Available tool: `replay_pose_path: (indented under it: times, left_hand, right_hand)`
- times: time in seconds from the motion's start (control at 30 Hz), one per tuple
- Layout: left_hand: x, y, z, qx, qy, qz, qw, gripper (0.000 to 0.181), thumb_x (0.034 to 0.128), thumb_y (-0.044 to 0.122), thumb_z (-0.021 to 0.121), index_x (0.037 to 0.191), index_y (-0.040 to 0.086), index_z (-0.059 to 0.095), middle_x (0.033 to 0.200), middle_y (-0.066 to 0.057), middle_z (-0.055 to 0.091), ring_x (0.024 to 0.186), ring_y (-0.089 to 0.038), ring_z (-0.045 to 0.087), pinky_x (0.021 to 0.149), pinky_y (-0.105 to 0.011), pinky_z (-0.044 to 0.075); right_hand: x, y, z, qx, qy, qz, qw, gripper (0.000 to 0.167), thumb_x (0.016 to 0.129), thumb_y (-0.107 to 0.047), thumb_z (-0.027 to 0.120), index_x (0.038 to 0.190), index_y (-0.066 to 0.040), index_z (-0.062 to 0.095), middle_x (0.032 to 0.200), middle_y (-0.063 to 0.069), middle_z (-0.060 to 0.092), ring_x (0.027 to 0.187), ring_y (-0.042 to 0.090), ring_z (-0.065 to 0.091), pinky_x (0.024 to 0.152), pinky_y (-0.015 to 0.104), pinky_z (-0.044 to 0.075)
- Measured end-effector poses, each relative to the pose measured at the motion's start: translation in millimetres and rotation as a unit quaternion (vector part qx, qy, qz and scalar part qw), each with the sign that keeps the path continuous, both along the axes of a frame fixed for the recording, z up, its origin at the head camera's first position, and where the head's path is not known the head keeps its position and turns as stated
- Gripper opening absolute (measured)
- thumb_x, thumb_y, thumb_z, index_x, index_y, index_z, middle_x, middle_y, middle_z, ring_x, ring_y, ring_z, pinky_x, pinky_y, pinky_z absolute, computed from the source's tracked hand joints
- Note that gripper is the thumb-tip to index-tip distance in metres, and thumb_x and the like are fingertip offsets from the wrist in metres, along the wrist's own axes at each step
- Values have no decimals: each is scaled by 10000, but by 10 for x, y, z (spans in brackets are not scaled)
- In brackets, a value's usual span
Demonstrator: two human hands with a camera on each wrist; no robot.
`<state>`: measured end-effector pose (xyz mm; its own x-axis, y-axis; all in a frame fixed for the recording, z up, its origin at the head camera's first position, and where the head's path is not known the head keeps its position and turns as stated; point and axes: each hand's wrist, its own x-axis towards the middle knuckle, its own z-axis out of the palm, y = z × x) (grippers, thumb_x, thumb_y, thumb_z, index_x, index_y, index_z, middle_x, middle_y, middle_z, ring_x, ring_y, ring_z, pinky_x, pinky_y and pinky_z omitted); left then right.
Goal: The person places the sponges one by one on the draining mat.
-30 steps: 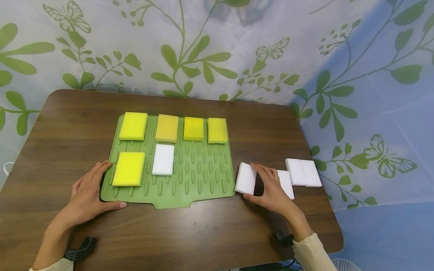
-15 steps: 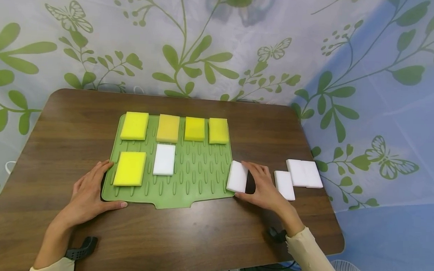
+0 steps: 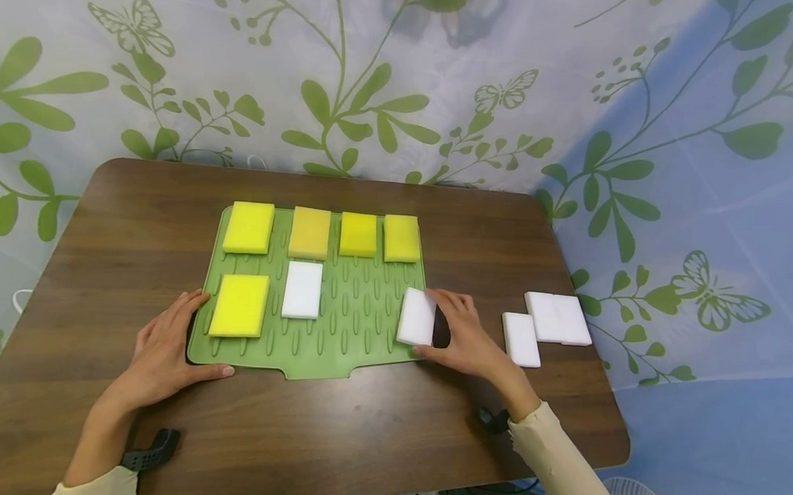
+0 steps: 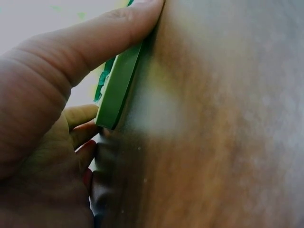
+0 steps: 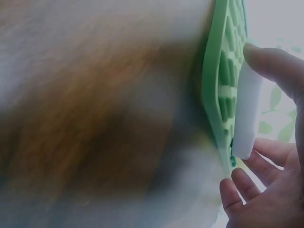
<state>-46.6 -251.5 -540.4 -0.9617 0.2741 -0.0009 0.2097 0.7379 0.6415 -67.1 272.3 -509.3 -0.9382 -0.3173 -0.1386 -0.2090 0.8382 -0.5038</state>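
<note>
R hand (image 5: 280,187) pinches white block (image 5: 248,114) btwn thumb (image 5: 273,64) & fingers (image 5: 261,168), nr rounded corner of green ribbed mat (image 5: 212,71); brown tabletop (image 5: 95,118) v. blurred, leaf-print backdrop (image 5: 275,99) behind.

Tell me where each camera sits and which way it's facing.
Head: worn on the head, looking forward and down at the table and green mat; the left hand, right hand and forearms show.
Left wrist: worn there, looking at the green mat's edge and table; only the left hand shows.
Right wrist: worn there, looking at the white block the right hand grips; only that hand shows.
Shared: head and right wrist both show that white block and the green mat.
</note>
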Motion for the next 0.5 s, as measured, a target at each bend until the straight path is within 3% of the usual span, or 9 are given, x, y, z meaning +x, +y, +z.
replay_pose_path:
  times: [0.27,0.5]
  left_hand:
    - [-5,0,-20,3,58,-4,10000,1329,687,459,1010,1699,87,234,1719,-278,280,1636,-524,167,1068,-788,170]
    - [-8,-5,-17,4,33,-2,10000,1334,688,459,1011,1704,99,225,1727,-269,272,1640,-518,165,1070,-780,170]
  right_hand:
    - [-104,-162,22,-93,140,360,9992,1057,837,-571,877,1682,-248,329,1664,81,419,1428,323,367,1114,619,457]
    - [-170,-268,18,-210,44,438,9988,1056,840,-584,868,1687,-284,312,1674,41,399,1428,294,356,1109,610,465]
